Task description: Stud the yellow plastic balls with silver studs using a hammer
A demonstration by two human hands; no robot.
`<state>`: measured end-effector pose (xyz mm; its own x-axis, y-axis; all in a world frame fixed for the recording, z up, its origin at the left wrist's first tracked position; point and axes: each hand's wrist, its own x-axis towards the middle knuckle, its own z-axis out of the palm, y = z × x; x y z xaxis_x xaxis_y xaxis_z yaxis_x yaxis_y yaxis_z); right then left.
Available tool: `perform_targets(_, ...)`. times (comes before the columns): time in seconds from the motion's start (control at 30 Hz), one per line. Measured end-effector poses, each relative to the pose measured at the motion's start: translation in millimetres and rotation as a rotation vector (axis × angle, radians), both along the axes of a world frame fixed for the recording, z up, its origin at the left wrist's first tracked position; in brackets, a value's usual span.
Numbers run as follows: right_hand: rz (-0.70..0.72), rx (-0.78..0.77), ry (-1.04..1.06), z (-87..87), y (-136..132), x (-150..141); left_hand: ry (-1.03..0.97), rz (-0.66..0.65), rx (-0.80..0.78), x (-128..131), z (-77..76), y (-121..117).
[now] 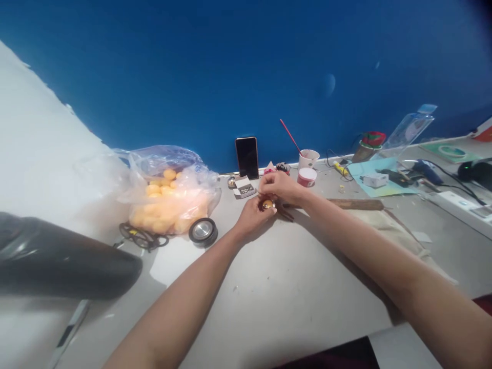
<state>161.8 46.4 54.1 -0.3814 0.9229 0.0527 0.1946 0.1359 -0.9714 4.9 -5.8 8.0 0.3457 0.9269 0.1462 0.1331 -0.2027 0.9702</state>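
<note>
Bag (159, 155) left of hands (253, 219), phone (247, 156) behind them, box (242, 182) before phone, cup (308, 160) right of phone

A grey counter (292, 287) spreads across the frame. At centre left sit a clear plastic bag (169, 200) of orange balls, a tangled black cable (142, 238) and a round black-and-silver object (203, 232). Near the middle lies a small open box (245, 188); beyond the centre, a white cup (308, 159) stands behind a pink tub (307, 177). At right lie a beige cloth (388, 228) and a pale blue sheet (359, 179).
</note>
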Motion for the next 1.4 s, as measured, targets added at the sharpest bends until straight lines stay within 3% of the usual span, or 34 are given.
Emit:
perform_targets(0.2,-0.111,-0.116,0.122,-17.7,-11,23,-0.123,0.060,-0.121,-2,-4.2,6)
perform_targets(0.4,-0.078,-0.318,0.332,-19.6,-5,30,-0.120,0.130,-0.116,-4,-4.6,5)
perform_targets(0.6,-0.038,-0.391,0.441,-20.8,-4,35,-0.096,0.203,-0.068,-8,-4.2,6)
perform_targets(1.0,-0.030,-0.363,0.432,-26.4,-2,35,-0.385,0.138,-0.225,-7,-9.2,12)
perform_targets(1.4,0.048,-0.205,0.228,-31.9,-2,33,-0.358,0.205,-0.182,-3,-8.6,10)
